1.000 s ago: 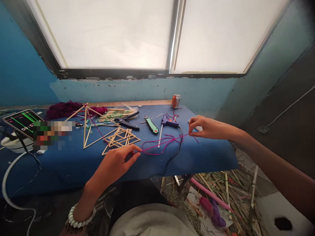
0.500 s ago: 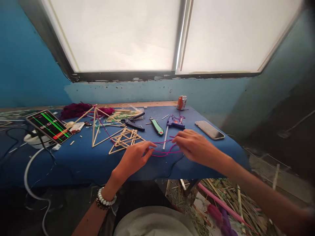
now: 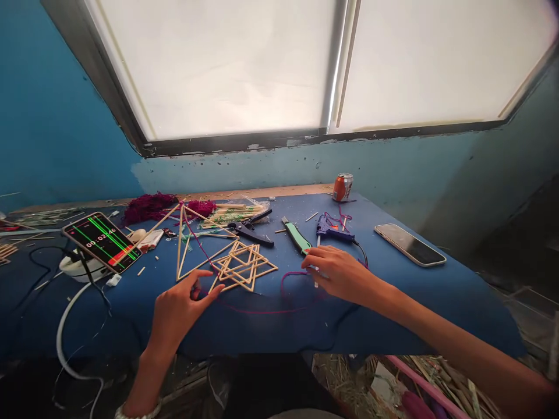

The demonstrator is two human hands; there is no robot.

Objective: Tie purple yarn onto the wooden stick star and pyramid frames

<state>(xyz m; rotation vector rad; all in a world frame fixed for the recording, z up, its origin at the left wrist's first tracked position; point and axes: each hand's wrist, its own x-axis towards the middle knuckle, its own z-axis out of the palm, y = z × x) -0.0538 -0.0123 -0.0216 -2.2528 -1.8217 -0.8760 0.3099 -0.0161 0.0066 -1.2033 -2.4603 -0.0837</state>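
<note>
My left hand (image 3: 181, 305) is open at the near left of a flat star-shaped frame of thin wooden sticks (image 3: 238, 265), thumb and forefinger apart. Magenta yarn (image 3: 262, 312) runs from the frame in a slack curve over the blue table. My right hand (image 3: 338, 272) is closed, palm down, with a loop of the yarn leading to its pinched fingertips; what lies under the fingers is partly hidden. Those fingers meet the near end of a green utility knife (image 3: 297, 234). Just behind is a purple glue gun (image 3: 334, 228). A tall stick triangle (image 3: 178, 244) adjoins the star.
Black cutters (image 3: 253, 233), bundled sticks (image 3: 231, 214) and magenta yarn heaps (image 3: 151, 208) lie toward the back. A phone showing a timer (image 3: 102, 241) leans at left, cables beside it. A second phone (image 3: 409, 244) lies at right, and a can (image 3: 343, 187) stands behind.
My left hand has moved left, away from my right hand, and opened. My right hand has come down beside the knife's end. The view has shifted, and the yarn now spreads wider.
</note>
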